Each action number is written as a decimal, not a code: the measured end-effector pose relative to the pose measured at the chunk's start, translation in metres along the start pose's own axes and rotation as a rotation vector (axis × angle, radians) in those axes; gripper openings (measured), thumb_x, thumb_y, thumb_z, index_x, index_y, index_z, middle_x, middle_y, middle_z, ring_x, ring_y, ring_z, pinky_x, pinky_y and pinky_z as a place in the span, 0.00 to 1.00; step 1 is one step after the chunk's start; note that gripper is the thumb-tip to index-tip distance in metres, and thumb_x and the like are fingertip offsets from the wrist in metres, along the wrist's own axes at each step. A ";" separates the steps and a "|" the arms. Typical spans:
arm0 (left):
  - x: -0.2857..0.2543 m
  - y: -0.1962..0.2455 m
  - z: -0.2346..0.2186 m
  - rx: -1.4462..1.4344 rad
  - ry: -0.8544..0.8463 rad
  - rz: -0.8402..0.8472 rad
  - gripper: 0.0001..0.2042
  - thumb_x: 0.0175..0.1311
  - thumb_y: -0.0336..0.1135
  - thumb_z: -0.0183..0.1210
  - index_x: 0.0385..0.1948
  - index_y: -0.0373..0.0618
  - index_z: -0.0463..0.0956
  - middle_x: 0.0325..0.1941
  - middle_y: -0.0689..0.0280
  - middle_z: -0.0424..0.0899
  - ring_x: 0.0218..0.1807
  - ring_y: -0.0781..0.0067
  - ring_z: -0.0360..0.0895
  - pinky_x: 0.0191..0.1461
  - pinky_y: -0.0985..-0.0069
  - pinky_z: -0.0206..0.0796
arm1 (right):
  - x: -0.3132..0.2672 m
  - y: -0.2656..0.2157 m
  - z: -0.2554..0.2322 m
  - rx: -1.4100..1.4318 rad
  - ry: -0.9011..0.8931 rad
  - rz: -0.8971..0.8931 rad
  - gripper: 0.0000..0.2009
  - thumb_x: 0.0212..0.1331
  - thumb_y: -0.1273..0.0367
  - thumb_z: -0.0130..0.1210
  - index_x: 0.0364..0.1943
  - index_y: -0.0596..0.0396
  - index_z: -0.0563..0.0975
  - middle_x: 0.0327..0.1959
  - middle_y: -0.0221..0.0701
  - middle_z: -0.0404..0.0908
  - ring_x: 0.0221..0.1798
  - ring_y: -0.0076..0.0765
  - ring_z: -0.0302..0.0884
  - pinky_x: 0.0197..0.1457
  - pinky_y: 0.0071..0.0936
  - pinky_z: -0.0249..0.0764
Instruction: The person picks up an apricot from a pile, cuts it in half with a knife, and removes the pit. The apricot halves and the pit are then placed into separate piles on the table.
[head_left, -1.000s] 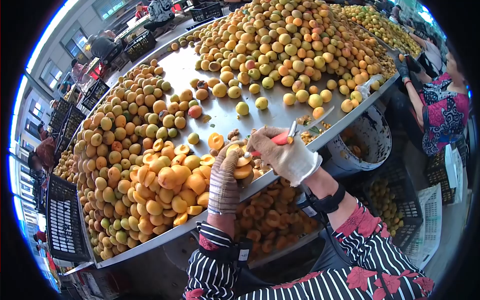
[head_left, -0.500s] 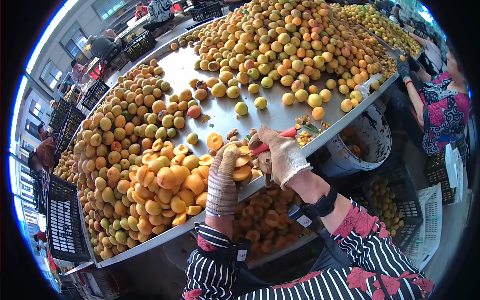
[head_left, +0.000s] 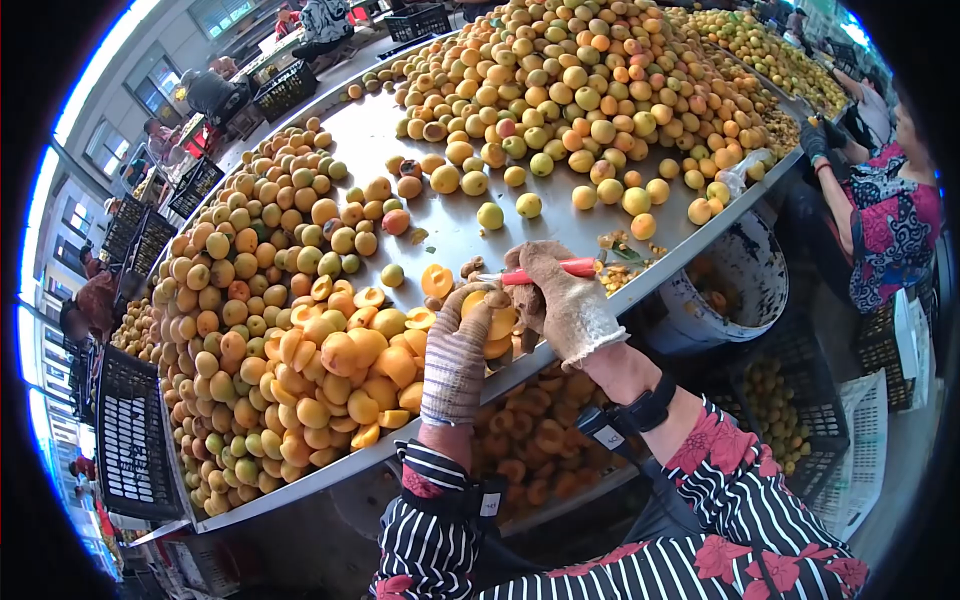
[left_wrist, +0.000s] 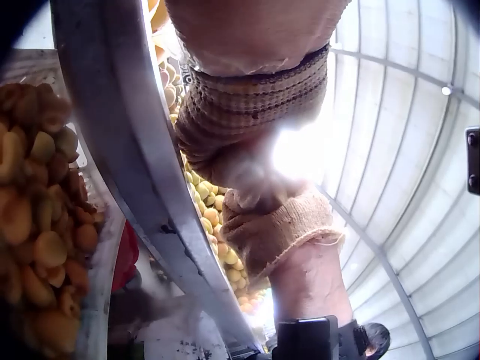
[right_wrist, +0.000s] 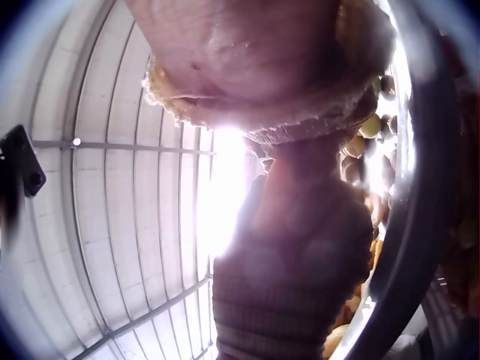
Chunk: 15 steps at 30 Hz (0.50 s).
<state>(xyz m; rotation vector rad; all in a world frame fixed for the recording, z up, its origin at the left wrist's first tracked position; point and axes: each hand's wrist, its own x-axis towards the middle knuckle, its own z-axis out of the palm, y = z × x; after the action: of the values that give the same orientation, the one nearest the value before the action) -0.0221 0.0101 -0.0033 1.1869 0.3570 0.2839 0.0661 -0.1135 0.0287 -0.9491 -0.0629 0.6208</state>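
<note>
A right hand (head_left: 572,308) grips a red-handled knife (head_left: 575,267), tip toward nine o'clock, near fruit (head_left: 502,322) in the left hand's (head_left: 455,365) curled fingers.

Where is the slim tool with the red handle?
In the head view, the tool is in the cloth-gloved right hand, just right of the striped-gloved left hand, above the shiny metal table.

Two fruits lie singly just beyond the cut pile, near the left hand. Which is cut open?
The orange fruit, nearer the left hand: its cut face and hollow show, while the greenish fruit looks whole.
</note>
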 end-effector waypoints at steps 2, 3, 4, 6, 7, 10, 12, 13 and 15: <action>0.004 -0.002 -0.003 0.213 0.114 0.108 0.14 0.69 0.38 0.60 0.52 0.42 0.79 0.43 0.66 0.85 0.42 0.77 0.82 0.44 0.80 0.76 | 0.003 -0.001 -0.008 -0.040 -0.029 -0.033 0.10 0.71 0.62 0.58 0.41 0.55 0.79 0.28 0.22 0.78 0.27 0.13 0.73 0.26 0.15 0.69; 0.006 0.000 -0.005 0.334 0.157 0.151 0.12 0.67 0.35 0.62 0.48 0.43 0.80 0.40 0.64 0.86 0.41 0.77 0.82 0.45 0.78 0.76 | 0.004 -0.002 -0.008 -0.156 0.022 -0.096 0.09 0.70 0.63 0.59 0.40 0.55 0.79 0.28 0.22 0.78 0.28 0.14 0.73 0.28 0.16 0.70; 0.006 0.003 -0.004 0.336 0.161 0.153 0.12 0.67 0.35 0.62 0.48 0.43 0.80 0.40 0.64 0.86 0.41 0.77 0.82 0.45 0.78 0.76 | 0.004 -0.002 -0.008 -0.271 0.072 -0.157 0.09 0.69 0.64 0.60 0.39 0.55 0.79 0.28 0.23 0.78 0.28 0.15 0.73 0.29 0.18 0.70; 0.004 0.015 -0.003 0.879 0.314 0.347 0.11 0.63 0.32 0.66 0.45 0.43 0.79 0.38 0.60 0.86 0.40 0.77 0.82 0.46 0.76 0.75 | 0.006 0.005 -0.015 -0.624 0.069 -0.478 0.07 0.64 0.69 0.65 0.38 0.56 0.79 0.31 0.25 0.80 0.33 0.20 0.76 0.37 0.24 0.75; 0.011 0.005 -0.012 0.910 0.345 0.547 0.12 0.59 0.29 0.67 0.44 0.43 0.79 0.38 0.56 0.85 0.39 0.70 0.83 0.46 0.71 0.75 | 0.006 0.006 -0.018 -0.629 0.037 -0.502 0.07 0.63 0.70 0.66 0.38 0.56 0.80 0.32 0.25 0.81 0.34 0.20 0.77 0.38 0.24 0.76; 0.008 0.025 -0.020 1.257 0.306 0.725 0.14 0.56 0.27 0.67 0.45 0.44 0.79 0.42 0.56 0.82 0.45 0.55 0.81 0.52 0.65 0.73 | -0.002 0.004 -0.017 -0.594 -0.002 -0.429 0.08 0.58 0.72 0.69 0.39 0.57 0.81 0.33 0.27 0.83 0.35 0.20 0.78 0.40 0.23 0.78; 0.002 0.037 -0.029 1.253 0.330 0.788 0.15 0.55 0.24 0.67 0.45 0.46 0.80 0.42 0.58 0.82 0.47 0.55 0.80 0.53 0.64 0.73 | -0.006 -0.001 -0.016 -0.613 0.007 -0.262 0.09 0.58 0.72 0.70 0.39 0.57 0.81 0.33 0.27 0.83 0.36 0.20 0.79 0.41 0.23 0.79; -0.001 0.045 -0.037 1.238 0.381 0.877 0.16 0.54 0.22 0.67 0.45 0.46 0.81 0.42 0.58 0.81 0.47 0.55 0.80 0.53 0.65 0.73 | -0.007 -0.001 -0.018 -0.653 0.006 -0.248 0.10 0.59 0.71 0.70 0.40 0.58 0.81 0.34 0.28 0.84 0.37 0.21 0.80 0.41 0.23 0.79; -0.016 0.068 -0.051 1.215 0.450 0.966 0.18 0.51 0.17 0.66 0.45 0.47 0.81 0.42 0.60 0.81 0.46 0.56 0.79 0.54 0.67 0.72 | -0.003 -0.003 -0.027 -0.708 -0.081 -0.226 0.10 0.62 0.69 0.69 0.40 0.60 0.81 0.35 0.32 0.85 0.37 0.21 0.79 0.40 0.24 0.78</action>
<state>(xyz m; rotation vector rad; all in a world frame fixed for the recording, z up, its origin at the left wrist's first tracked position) -0.0599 0.0708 0.0458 2.4675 0.3129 1.3130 0.0732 -0.1365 0.0154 -1.5725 -0.4805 0.4249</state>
